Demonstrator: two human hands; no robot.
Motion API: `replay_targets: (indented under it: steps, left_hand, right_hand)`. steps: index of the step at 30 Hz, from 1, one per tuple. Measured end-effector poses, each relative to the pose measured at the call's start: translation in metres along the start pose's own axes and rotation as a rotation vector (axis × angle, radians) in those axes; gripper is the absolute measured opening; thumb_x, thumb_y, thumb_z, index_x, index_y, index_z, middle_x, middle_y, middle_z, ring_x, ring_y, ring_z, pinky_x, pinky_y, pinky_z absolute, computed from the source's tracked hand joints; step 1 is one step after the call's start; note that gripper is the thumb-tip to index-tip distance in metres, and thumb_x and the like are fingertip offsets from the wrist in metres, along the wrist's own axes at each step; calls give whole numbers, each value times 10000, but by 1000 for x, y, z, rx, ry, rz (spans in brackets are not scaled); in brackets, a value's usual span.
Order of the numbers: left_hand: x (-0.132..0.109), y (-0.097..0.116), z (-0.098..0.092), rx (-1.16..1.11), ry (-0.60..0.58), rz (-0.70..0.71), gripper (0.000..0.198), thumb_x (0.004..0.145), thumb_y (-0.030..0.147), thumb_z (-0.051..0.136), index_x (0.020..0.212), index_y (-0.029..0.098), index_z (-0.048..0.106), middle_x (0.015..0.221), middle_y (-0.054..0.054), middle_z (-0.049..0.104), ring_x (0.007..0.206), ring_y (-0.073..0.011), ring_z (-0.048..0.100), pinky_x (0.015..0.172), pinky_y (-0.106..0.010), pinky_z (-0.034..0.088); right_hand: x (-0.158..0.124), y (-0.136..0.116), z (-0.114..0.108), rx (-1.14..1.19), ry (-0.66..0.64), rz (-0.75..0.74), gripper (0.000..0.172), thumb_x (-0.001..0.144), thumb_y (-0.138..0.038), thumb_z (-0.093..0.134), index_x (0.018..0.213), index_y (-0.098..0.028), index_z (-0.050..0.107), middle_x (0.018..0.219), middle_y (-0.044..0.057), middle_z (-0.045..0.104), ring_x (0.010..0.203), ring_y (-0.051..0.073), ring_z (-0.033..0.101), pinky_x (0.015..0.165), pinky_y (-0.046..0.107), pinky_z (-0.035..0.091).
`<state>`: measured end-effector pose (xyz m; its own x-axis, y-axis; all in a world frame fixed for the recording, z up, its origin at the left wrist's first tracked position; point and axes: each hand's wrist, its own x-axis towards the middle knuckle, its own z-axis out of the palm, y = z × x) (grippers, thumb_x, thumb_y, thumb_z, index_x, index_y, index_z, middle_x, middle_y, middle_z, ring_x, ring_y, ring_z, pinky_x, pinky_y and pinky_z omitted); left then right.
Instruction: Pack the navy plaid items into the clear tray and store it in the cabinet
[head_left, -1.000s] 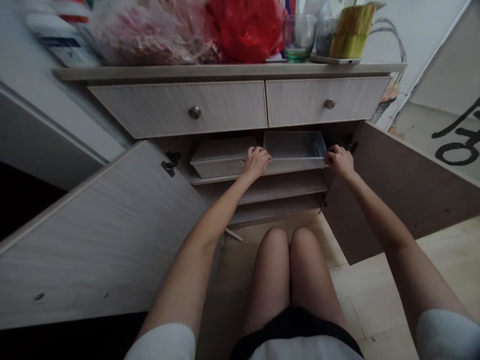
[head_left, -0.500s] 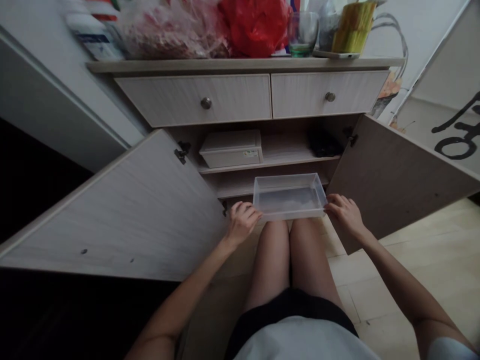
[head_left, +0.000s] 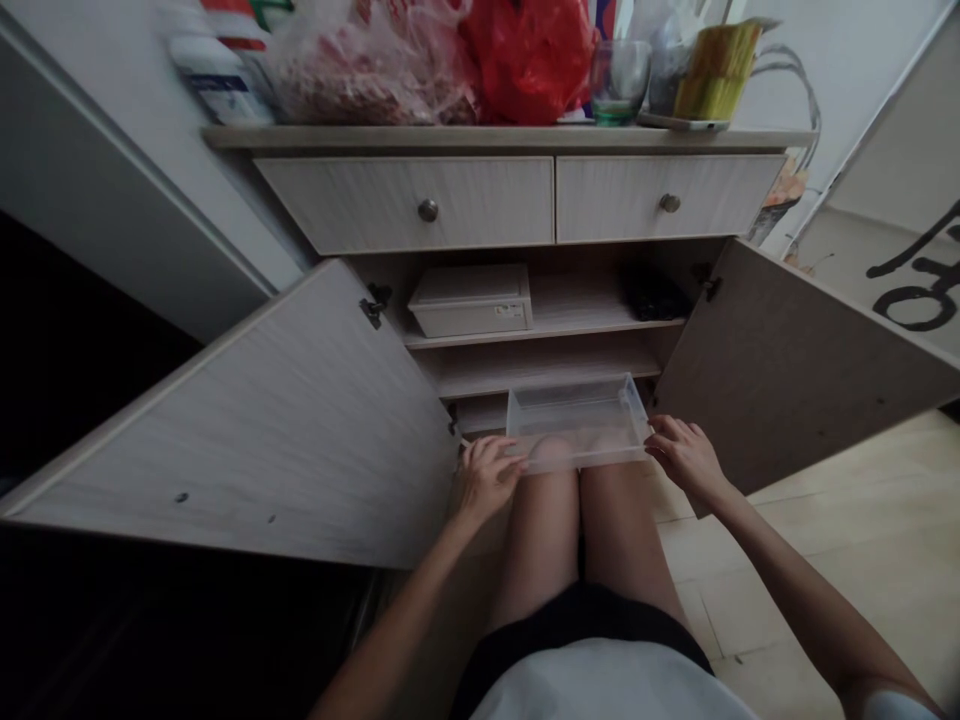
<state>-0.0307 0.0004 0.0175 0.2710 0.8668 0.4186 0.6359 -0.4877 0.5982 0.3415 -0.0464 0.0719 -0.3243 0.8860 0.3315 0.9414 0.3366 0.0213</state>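
Observation:
I hold a clear plastic box (head_left: pixel 576 420) with no lid over my knees, in front of an open wooden cabinet (head_left: pixel 480 200). My left hand (head_left: pixel 486 478) grips its left end and my right hand (head_left: pixel 681 455) grips its right end, fingers curled on the rim. The box looks empty and my knees show through its bottom. A closed whitish box with a lid (head_left: pixel 471 300) stays on the upper shelf (head_left: pixel 570 325), at its left. A dark object (head_left: pixel 654 293) lies at the shelf's right end.
Both cabinet doors stand open: the left door (head_left: pixel 262 420) swings far out, the right door (head_left: pixel 795 350) angles toward me. Two shut drawers sit above. On top are plastic bags (head_left: pixel 450 60), a glass (head_left: pixel 619 80) and a yellow cup (head_left: pixel 712 70). Pale floor tiles lie at right.
The clear box has come off the upper shelf, out toward me and down over my knees, with both hands on its ends. The shelf spot where it stood is now bare.

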Motion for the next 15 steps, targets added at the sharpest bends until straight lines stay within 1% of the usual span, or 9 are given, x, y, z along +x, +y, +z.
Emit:
replay_targets:
  steps: [2,4,5,6,7,9,11,13,15]
  left_hand:
    - [0,-4,13,-156,99,-173,403,905,549,542,1138,278,729,1381,-120,604,1286,-312,530,1121,-528,362]
    - [0,-4,25,-320,150,-414,587,891,599,530,1378,275,575,1517,-135,480,1392,-316,460,1134,-497,376]
    - [1,-4,31,-404,136,-525,644,883,609,530,1436,280,511,1533,-134,465,1424,-318,433,1139,-493,378]
    - [1,-3,35,-489,98,-611,661,880,611,524,1455,287,484,1529,-128,476,1441,-319,418,1142,-493,382]
    - [1,-2,38,-570,50,-662,651,883,606,510,1451,290,489,1514,-119,501,1450,-316,411,1145,-496,385]
    - [1,0,42,-689,-19,-682,631,881,598,488,1424,279,525,1487,-105,541,1456,-307,407,1163,-497,374]
    - [-1,1,44,-729,-19,-666,677,864,618,489,1426,243,530,1494,-110,539,1461,-304,402,1184,-495,355]
    - [-2,0,45,-718,-1,-655,742,849,651,487,1435,197,523,1501,-128,530,1470,-302,387,1200,-488,338]
    - [-4,-2,46,-686,11,-654,765,849,669,473,1427,171,529,1478,-144,550,1469,-302,390,1205,-484,335]
  right_hand:
    - [1,0,2,11,-2,-2,146,937,-203,604,901,-241,740,1204,85,682,984,225,641,775,345,426]
    - [1,0,3,27,-14,-2,165,940,-196,589,909,-247,742,1202,91,681,980,224,650,778,347,442]
    - [0,0,2,36,-23,-5,177,942,-192,580,905,-250,743,1203,94,680,986,224,653,782,350,450]
    - [1,1,1,49,-33,-12,180,942,-197,579,897,-253,744,1205,95,678,998,228,655,792,355,457]
    - [2,3,0,70,-42,-25,166,940,-219,590,899,-257,745,1213,96,675,1018,236,654,805,363,464]
    - [8,11,-4,153,-47,-55,138,928,-313,629,986,-271,746,1240,100,661,1080,258,643,837,383,480]
    - [26,26,-8,277,-16,-49,287,920,-424,631,1154,-280,712,1258,108,646,1129,271,627,870,395,497]
    - [58,46,-7,366,56,41,404,940,-465,568,1277,-259,653,1254,123,637,1133,270,622,896,395,507]
    - [101,69,-1,337,142,215,421,957,-439,508,1291,-220,642,1247,145,632,1118,281,617,915,403,501]
